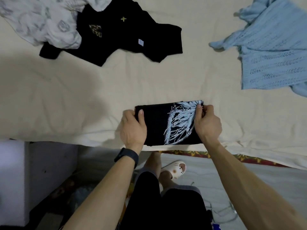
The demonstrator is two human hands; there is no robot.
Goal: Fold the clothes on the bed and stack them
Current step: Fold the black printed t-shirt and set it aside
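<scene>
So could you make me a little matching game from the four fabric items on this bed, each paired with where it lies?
Things:
1. printed black shirt
2. black T-shirt with yellow star
3. blue knit top
4. white patterned cloth

Places:
A. crumpled in the far left corner
B. spread out at the right
C. folded at the near edge, gripped by the left hand and right hand
D. unfolded, far side, left of middle

Pairs: 1-C, 2-D, 3-B, 4-A

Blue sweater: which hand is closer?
Right. The right hand pinches the folded black shirt on the side toward the blue sweater; the left hand grips the opposite edge, farther off.
</scene>
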